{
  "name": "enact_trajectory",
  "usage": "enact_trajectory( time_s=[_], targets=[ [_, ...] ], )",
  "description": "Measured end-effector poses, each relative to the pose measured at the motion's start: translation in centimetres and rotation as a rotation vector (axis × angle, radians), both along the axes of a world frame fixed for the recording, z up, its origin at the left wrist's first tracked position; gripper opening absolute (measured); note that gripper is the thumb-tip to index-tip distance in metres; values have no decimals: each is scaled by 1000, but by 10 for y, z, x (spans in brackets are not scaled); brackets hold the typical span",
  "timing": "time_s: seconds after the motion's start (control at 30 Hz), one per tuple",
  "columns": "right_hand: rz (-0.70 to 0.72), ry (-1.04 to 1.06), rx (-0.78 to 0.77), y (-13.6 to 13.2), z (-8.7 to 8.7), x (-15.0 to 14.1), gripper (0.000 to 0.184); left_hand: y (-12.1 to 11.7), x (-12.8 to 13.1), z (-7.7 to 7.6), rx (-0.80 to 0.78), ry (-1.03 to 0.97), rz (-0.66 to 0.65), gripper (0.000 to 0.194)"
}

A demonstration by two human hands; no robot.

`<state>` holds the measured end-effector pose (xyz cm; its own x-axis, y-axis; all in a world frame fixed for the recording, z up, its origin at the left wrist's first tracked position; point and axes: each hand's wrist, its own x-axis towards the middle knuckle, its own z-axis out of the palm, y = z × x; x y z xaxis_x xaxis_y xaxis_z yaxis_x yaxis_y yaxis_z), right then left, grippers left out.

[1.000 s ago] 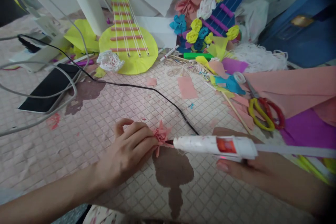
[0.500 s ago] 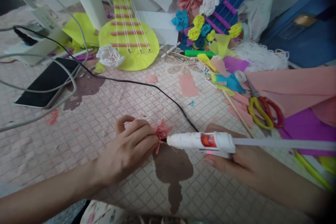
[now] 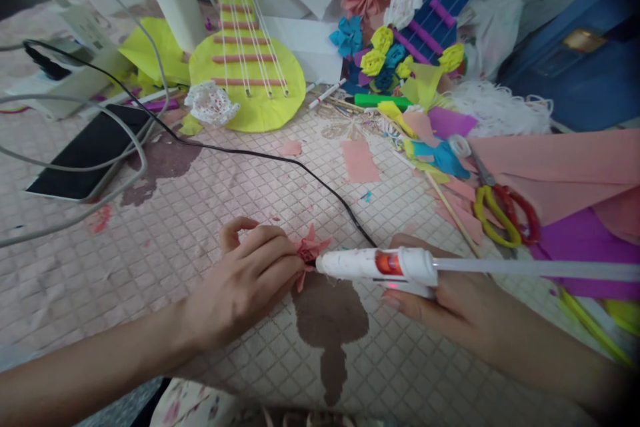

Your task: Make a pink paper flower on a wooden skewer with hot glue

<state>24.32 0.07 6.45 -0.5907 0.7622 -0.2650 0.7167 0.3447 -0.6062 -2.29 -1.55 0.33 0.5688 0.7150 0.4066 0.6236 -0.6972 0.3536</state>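
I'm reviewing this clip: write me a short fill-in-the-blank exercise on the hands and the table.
1. The right hand holds a white ____.
2. The left hand touches a ____ paper flower.
3. The scissors have one red handle and one ____ handle.

Missing words: glue gun; pink; yellow.

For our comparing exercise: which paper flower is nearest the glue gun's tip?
The small pink flower at the left hand; the glue gun points at it, while the other flowers lie farther back.

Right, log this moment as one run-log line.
left hand: holding pink paper flower | right hand: gripping white glue gun | nozzle: at flower | nearby: scissors
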Motion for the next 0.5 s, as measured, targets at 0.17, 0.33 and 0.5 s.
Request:
enact_trajectory(
  time_s=[0.17,0.33,0.5],
  targets=[
    [-2,0,31,0,-2,1,21,0,0,0,-22,3,2,11],
    [-19,-23,-10,-1,0,2,20,0,0,-1,-9,-2,15,9],
    [-34,-2,-11,-2,0,2,19,0,1,0,-4,3,16,11]
  ],
)
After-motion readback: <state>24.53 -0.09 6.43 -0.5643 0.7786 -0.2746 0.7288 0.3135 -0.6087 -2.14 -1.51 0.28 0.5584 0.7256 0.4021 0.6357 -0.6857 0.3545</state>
